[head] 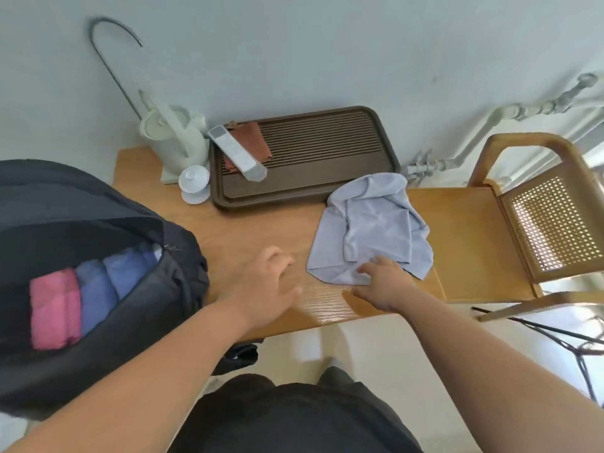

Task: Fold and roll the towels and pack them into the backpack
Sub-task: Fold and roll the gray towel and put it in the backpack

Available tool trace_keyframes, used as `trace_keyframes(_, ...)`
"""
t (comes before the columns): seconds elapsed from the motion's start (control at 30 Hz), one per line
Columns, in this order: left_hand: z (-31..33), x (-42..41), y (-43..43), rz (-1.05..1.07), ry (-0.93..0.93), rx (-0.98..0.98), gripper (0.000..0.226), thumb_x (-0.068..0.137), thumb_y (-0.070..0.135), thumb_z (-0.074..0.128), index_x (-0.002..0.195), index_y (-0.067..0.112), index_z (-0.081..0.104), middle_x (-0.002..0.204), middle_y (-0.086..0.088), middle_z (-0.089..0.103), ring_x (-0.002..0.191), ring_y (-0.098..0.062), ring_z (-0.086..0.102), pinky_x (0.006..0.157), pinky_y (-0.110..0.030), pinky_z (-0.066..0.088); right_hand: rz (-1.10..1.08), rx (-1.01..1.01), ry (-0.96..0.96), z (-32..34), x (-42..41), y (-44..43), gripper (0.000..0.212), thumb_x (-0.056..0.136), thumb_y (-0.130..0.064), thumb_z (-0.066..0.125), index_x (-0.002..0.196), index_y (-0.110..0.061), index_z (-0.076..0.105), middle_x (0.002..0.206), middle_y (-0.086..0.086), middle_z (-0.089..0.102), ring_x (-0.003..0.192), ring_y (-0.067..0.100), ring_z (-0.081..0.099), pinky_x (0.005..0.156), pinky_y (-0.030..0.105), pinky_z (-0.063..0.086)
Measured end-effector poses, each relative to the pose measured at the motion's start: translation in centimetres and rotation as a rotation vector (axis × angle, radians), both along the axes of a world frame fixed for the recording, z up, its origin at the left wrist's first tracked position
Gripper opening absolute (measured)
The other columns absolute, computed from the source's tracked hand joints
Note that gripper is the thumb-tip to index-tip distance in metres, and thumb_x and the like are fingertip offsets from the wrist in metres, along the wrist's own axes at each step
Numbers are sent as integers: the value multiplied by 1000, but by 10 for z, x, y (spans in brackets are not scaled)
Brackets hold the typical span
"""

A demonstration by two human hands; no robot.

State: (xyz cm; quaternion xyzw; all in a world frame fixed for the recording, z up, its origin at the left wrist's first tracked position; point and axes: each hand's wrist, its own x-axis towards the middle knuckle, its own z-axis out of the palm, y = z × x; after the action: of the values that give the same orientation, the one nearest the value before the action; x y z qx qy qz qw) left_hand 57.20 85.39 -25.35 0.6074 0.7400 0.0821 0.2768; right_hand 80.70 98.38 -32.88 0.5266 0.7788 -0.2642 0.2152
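Note:
A crumpled pale lilac towel (369,227) lies on the wooden table (248,237), right of centre. My right hand (380,282) rests on the towel's near edge, fingers spread and reaching over the cloth. Whether it pinches the fabric I cannot tell. My left hand (268,289) hovers over bare table to the left of the towel, fingers relaxed and holding nothing. The black backpack (98,204) sits open at the left. Inside it stand a pink rolled towel (54,308) and two blue rolled towels (111,279) side by side.
A brown slatted tray (327,158) at the back holds a rust cloth (250,138) and a white bar-shaped device (237,153). A white kettle (173,135) and white lidded cup (193,184) stand left of it. A wooden cane chair (539,223) adjoins the table's right side.

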Motion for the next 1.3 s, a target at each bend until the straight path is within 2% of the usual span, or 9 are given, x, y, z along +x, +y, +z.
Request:
trace_keyframes(0.13, -7, 24, 13, -10, 42, -113, 55, 93, 57, 55, 142, 33, 45, 150, 14, 30, 124, -11, 46, 93, -31, 45, 66, -105, -49, -26, 27, 11, 73, 80, -64, 63, 145, -39, 42, 162, 9, 9, 152, 30, 9, 122, 46, 19)
trace_keyframes(0.33, -18, 28, 26, -17, 33, -164, 59, 92, 58, 57, 143, 33, 44, 147, 14, 34, 124, -10, 45, 97, -32, 45, 200, 33, 84, -30, 24, 3, 48, 95, -42, 54, 139, -24, 54, 155, -4, 36, 142, 20, 36, 118, 40, 25)
trace_keyframes(0.47, -27, 30, 40, -39, -27, -159, 69, 89, 54, 63, 149, 32, 36, 154, 8, 32, 135, -15, 40, 108, -34, 39, 87, -16, 312, -11, 10, -5, 34, 94, -33, 62, 125, -21, 67, 135, -5, 55, 119, 19, 56, 100, 32, 46)
trace_keyframes(0.6, -22, 35, 60, -165, -205, -69, 78, 85, 42, 73, 151, 34, 33, 155, 11, 35, 141, -11, 35, 113, -31, 34, 47, 31, 552, 28, -10, -8, 17, 89, -22, 67, 104, -18, 75, 110, -5, 66, 96, 15, 62, 85, 31, 51)
trace_keyframes(0.73, -10, 40, 82, -157, -441, -38, 56, 88, 26, 71, 139, 34, 49, 133, 14, 56, 119, -6, 52, 98, -28, 46, -91, 44, 689, 61, -21, 1, 17, 82, -11, 73, 94, -22, 79, 97, -11, 69, 84, 3, 61, 78, 17, 48)
trace_keyframes(0.83, 3, 40, 95, -104, -424, 28, 13, 95, 22, 62, 103, 33, 65, 94, 11, 65, 89, -10, 58, 72, -22, 43, -295, 62, 764, 76, -20, 9, 14, 77, -16, 79, 85, -25, 71, 77, -9, 66, 67, 2, 56, 66, 18, 48)
trace_keyframes(0.93, 21, 39, 102, -43, -474, 116, 21, 95, 14, 58, 82, 28, 65, 76, 6, 63, 75, -15, 58, 65, -32, 45, -358, 7, 853, 86, -17, 12, 25, 75, -20, 83, 90, -24, 63, 77, -7, 66, 66, 2, 56, 63, 19, 50)
trace_keyframes(1.13, 70, 46, 109, 98, -513, 266, 21, 94, 11, 50, 87, 21, 66, 88, 5, 66, 86, -12, 60, 75, -29, 49, -223, 139, 766, 86, -8, 27, 13, 87, -25, 68, 76, -21, 63, 64, -5, 56, 60, 8, 47, 59, 26, 40)
trace_keyframes(1.3, 95, 61, 107, 309, -558, 426, 24, 97, 7, 42, 78, 17, 53, 70, 11, 49, 66, -7, 44, 65, -30, 38, 193, 73, 461, 101, 24, 50, 19, 86, -35, 67, 73, -21, 64, 73, -8, 64, 76, 13, 55, 58, 26, 38)
